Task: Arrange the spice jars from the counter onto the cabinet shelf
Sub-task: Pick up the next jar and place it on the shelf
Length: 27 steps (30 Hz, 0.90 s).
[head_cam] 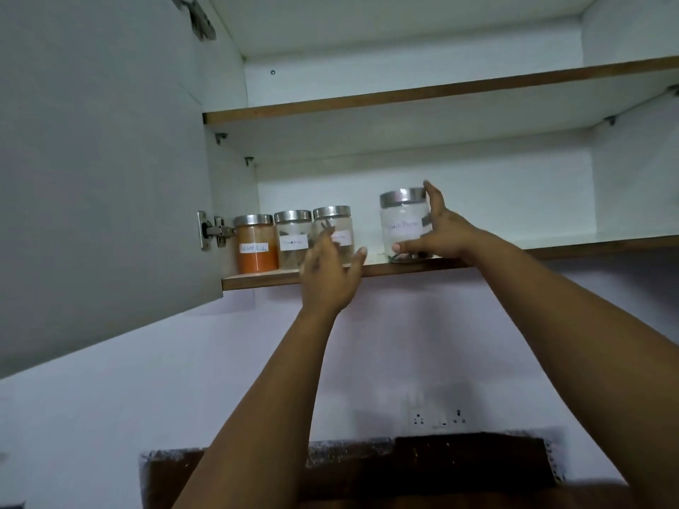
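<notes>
Right hand (437, 233) grips a jar (402, 225) on the shelf (367, 271); left hand (327, 273) hangs open, fingers spread, before three jars (294, 238)

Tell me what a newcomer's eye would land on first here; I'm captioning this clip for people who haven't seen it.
First, the two raised hands at the lower cabinet shelf: the right hand holds a steel-lidded clear jar at the shelf's front edge, and the left hand hovers open beside it. Next, the orange powder jar stands leftmost in a row of three, by the open door's hinge.
</notes>
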Tool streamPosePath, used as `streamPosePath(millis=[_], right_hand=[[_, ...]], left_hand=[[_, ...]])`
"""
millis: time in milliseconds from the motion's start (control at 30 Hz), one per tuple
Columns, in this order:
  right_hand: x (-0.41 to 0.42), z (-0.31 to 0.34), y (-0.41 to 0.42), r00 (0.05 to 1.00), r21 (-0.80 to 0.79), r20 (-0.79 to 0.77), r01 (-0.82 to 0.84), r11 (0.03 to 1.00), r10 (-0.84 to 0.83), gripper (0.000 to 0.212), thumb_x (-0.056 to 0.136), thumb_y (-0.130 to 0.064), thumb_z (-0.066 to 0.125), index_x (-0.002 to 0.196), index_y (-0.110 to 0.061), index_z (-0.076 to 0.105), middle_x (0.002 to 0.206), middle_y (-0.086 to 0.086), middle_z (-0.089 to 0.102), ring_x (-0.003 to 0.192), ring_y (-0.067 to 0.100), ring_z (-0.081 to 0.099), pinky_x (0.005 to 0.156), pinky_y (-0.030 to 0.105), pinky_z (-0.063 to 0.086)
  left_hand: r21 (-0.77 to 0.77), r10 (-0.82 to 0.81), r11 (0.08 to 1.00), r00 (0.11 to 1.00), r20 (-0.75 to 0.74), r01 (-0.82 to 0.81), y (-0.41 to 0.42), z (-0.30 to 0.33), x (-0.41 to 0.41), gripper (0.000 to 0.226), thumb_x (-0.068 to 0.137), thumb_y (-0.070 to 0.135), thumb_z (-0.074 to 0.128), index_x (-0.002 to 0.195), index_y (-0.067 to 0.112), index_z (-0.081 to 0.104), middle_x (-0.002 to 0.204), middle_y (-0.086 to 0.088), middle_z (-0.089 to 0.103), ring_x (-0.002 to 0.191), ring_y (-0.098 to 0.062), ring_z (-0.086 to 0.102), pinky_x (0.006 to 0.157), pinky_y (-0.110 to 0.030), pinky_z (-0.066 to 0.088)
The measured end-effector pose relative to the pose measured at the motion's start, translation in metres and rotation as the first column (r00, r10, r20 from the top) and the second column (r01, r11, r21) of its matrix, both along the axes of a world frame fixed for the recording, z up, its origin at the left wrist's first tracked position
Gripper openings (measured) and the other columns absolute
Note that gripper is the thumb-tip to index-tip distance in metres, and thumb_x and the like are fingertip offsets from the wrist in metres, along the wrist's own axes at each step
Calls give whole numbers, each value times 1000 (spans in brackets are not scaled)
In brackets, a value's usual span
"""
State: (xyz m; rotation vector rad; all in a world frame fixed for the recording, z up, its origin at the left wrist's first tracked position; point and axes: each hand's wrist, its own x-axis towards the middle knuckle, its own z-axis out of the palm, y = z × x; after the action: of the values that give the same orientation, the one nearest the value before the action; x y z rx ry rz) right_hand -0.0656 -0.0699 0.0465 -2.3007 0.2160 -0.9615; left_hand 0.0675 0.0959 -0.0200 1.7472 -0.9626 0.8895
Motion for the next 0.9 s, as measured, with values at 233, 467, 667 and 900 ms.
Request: streamPosePath(millis=[233, 467, 667, 900], right_hand=[[52, 2, -20, 985, 86, -165, 70, 994, -55, 117, 72, -33, 85, 152, -23, 0, 138, 8, 48, 124, 28, 48, 108, 44, 39], [88, 10, -23, 967, 163, -255, 29, 986, 14, 113, 77, -27, 82, 154, -15, 0, 137, 7, 47, 120, 23, 47, 100, 32, 39], [109, 11, -29, 957, 171, -287, 15, 985, 35, 114, 75, -31, 83, 155, -18, 3, 144, 6, 43, 125, 23, 46, 108, 34, 38], [117, 8, -31, 945, 91, -326, 72, 993, -38, 114, 71, -36, 85, 153, -15, 9, 142, 5, 45, 130, 26, 44, 111, 38, 36]], left_hand=[[-104, 355, 933, 831, 430, -345, -4, -39, 70, 41, 99, 47, 38, 94, 12, 60, 89, -4, 57, 84, -23, 54, 84, -39, 43], [-222, 441, 897, 757, 483, -381, -13, -42, 77, 38, 97, 43, 40, 88, 12, 60, 83, -4, 56, 77, -22, 51, 81, -34, 35], [-252, 461, 887, 729, 506, -386, -15, -42, 79, 36, 95, 42, 42, 85, 12, 59, 79, -4, 54, 73, -22, 50, 78, -34, 35], [-253, 468, 884, 727, 503, -394, -15, -41, 80, 35, 94, 42, 42, 83, 13, 59, 79, -4, 55, 73, -22, 51, 78, -33, 35]])
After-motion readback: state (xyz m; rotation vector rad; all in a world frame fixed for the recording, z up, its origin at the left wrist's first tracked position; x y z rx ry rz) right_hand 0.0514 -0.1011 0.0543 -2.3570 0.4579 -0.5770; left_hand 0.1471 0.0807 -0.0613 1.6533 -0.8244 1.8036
